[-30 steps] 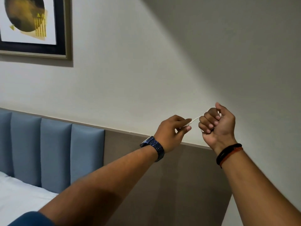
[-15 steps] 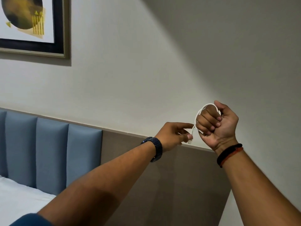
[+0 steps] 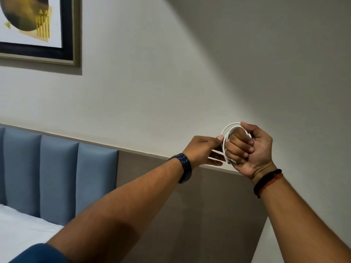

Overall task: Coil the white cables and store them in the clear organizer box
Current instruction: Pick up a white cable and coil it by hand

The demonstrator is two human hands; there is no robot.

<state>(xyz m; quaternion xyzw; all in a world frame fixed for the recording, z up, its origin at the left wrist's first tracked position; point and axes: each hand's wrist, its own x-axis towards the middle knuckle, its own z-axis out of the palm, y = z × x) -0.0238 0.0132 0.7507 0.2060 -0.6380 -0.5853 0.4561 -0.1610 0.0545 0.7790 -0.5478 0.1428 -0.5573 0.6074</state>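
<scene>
The right hand is fisted on the white cable coil, loops standing upright; the left hand, just beside it, pinches the outer loop. No organizer box is visible.

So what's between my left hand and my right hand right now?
Head view: only the white cable, looped around the right hand and pinched by the left hand; plain wall behind.

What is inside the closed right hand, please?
The right hand is closed on a white cable; its loops stand out above the fingers. The left hand pinches the same cable. The part within the fist is covered.
</scene>
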